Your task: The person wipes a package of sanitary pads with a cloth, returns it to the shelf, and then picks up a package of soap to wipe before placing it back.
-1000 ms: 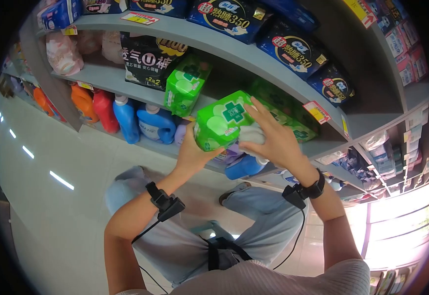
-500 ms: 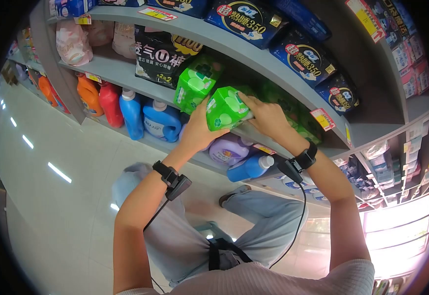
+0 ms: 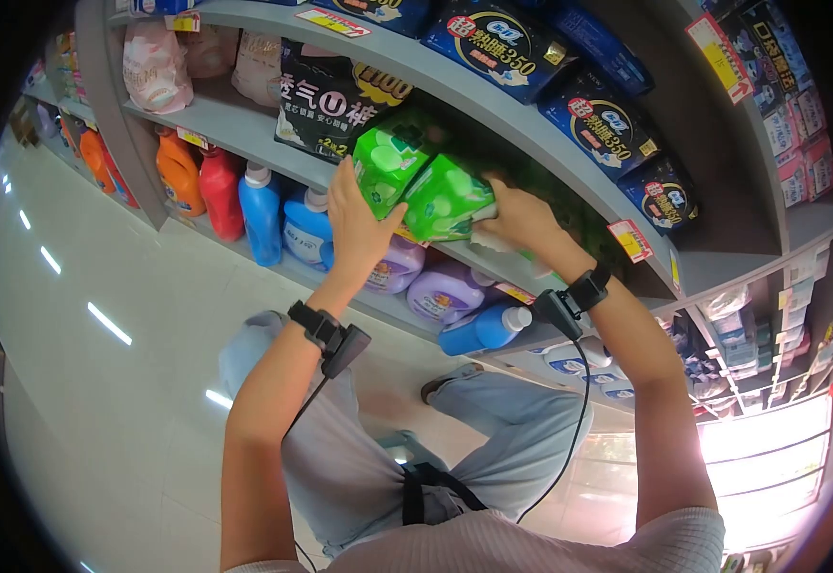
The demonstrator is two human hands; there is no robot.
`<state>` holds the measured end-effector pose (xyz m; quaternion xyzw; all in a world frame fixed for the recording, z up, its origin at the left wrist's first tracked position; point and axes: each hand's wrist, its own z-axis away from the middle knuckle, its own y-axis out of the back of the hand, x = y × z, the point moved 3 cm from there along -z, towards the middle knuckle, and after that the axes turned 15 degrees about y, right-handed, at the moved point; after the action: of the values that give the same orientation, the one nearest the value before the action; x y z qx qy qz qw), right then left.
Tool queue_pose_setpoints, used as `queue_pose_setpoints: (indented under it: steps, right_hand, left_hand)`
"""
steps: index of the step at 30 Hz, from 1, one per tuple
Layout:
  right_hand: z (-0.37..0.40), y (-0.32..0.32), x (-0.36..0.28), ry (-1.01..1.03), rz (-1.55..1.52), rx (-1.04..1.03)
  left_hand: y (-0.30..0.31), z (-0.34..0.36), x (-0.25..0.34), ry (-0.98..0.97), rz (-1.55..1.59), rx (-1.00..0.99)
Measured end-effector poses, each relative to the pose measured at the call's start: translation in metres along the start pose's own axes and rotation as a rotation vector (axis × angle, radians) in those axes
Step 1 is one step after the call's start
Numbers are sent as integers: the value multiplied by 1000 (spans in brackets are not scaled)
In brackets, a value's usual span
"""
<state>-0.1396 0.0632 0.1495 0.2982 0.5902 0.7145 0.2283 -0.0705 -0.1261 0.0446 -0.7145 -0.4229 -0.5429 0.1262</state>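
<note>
Two bright green packs stand side by side at the front of the middle shelf, a left green pack [image 3: 386, 164] and a right green pack [image 3: 447, 199]. My left hand [image 3: 359, 224] spans the left pack's lower front, fingers along its left side and thumb near its lower right edge. At the right pack's right side is my right hand [image 3: 523, 222], fingers bent, with a crumpled white cloth [image 3: 495, 237] in them. Beside the left pack stands a black pack [image 3: 321, 105] with white lettering.
Below, orange [image 3: 179, 174], red [image 3: 221, 194], blue [image 3: 261, 215] and purple [image 3: 440, 294] bottles line the lower shelf. Dark blue packs [image 3: 493, 48] fill the shelf above. The grey shelf edge [image 3: 531, 119] curves over my hands. Price tags [image 3: 629, 241] hang from the edges.
My left hand has moved from the right green pack to the left one. The right pack has shifted back beside the left pack, and my right hand has stayed at its right side.
</note>
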Motion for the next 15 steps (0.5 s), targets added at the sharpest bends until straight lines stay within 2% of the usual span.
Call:
queue_pose_setpoints:
  steps: [7, 9, 15]
  right_hand:
    - [-8, -7, -4, 17, 27, 27]
    - [-6, -11, 1, 61, 48, 96]
    - [2, -5, 6, -39, -44, 9]
  left_hand:
    - [-21, -19, -13, 131, 46, -104]
    - [-23, -21, -14, 176, -30, -99]
    - [-19, -25, -10, 222, 129, -46]
